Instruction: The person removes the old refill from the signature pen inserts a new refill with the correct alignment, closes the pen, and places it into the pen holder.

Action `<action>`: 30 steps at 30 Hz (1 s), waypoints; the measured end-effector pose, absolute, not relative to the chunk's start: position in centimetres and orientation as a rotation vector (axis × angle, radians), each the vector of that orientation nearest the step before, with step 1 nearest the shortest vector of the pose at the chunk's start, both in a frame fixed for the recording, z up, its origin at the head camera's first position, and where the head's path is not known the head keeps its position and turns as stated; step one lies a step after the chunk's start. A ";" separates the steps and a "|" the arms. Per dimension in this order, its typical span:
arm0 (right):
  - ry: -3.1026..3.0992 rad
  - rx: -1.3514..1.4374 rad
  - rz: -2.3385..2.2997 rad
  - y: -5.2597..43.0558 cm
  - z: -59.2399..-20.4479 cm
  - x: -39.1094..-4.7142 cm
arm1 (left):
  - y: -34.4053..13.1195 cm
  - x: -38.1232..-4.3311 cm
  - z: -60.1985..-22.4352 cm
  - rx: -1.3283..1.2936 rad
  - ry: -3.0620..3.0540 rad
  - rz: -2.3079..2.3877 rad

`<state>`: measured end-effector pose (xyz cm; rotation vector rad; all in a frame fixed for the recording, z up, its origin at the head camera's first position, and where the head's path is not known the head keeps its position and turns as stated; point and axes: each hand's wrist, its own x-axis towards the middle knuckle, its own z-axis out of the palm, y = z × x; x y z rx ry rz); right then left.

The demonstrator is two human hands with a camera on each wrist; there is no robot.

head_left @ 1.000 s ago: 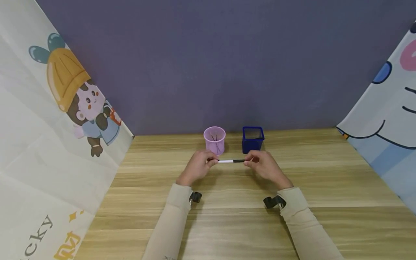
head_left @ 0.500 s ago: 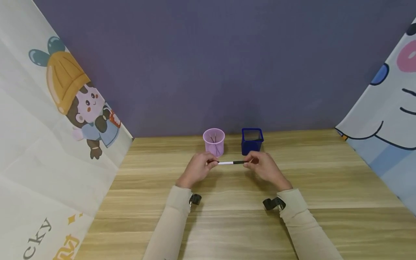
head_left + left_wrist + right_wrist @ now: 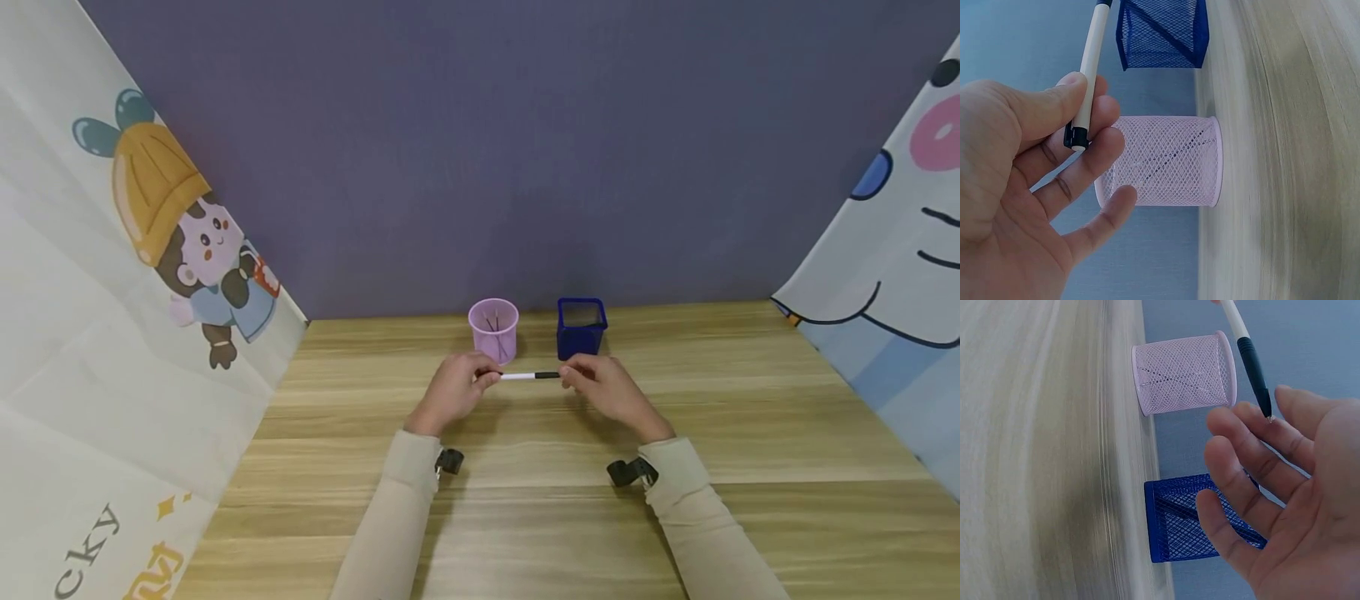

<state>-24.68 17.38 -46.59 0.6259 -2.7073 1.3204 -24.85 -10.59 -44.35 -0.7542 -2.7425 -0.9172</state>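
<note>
A white pen point(image 3: 519, 377) with a black grip and a black clip end lies level between my hands. My left hand point(image 3: 457, 387) pinches its clip end between thumb and fingers, the lower fingers spread in the left wrist view. At the other end, the fingers of my right hand point(image 3: 603, 387) are loosely bent. In the right wrist view the bare pen tip point(image 3: 1266, 409) shows between the thumb and index finger, which stand apart. Just behind the hands are a round pink mesh pen holder point(image 3: 495, 333) and a square blue mesh pen holder point(image 3: 580, 337).
Thin dark sticks stand inside the pink holder, and a dark slanted bar point(image 3: 1160, 28) shows through the blue mesh. The wooden table point(image 3: 525, 517) meets a grey-blue wall point(image 3: 525, 150) behind. Printed cloths point(image 3: 52, 292) hang at both sides.
The thumb and fingers of my right hand have come off the pen's black end and shifted slightly right of its tip. My left hand keeps its hold, almost still.
</note>
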 end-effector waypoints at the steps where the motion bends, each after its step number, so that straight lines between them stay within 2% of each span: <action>1: -2.712 0.626 1.319 17.4 -46.6 -24.7 | -10.6 -24.8 -44.3 -0.754 -2.743 -0.914; 30: -2.729 0.630 1.271 17.3 -46.4 -24.6 | -10.4 -24.8 -44.6 -0.771 -2.733 -0.913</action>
